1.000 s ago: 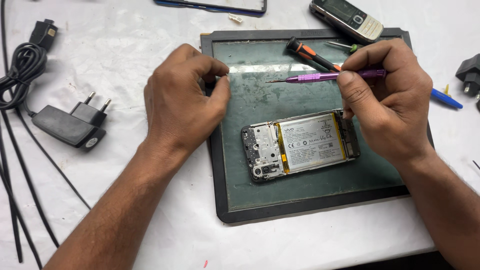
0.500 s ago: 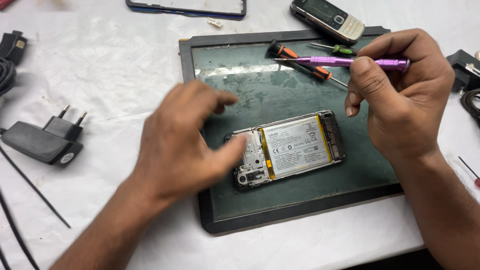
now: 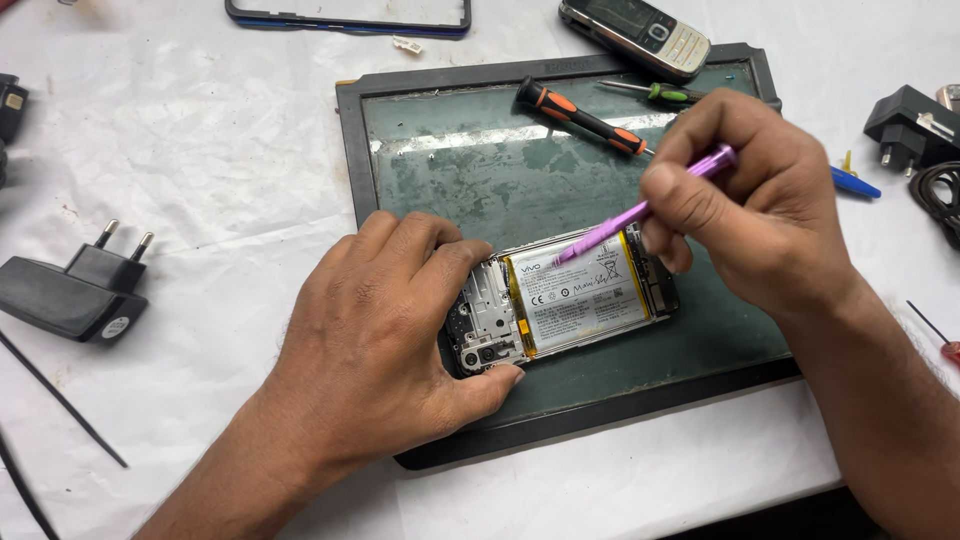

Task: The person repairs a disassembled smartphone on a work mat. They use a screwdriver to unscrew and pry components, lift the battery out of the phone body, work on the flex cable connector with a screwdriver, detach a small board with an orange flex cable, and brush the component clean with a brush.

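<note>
On a white-covered counter [image 3: 200, 180] a dark work mat [image 3: 450, 170] holds an opened phone [image 3: 560, 310], steadied at its camera end by my left hand [image 3: 380, 350], while my right hand [image 3: 760, 215] grips a purple tool [image 3: 640, 212] whose tip could slip and puncture the exposed battery [image 3: 580, 300].

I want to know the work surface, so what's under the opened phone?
The opened phone lies on a dark-framed green mat, itself on a white-covered table. The left hand covers the phone's left end, so the mat there is hidden. The right hand holds a purple tool above the battery.
</note>
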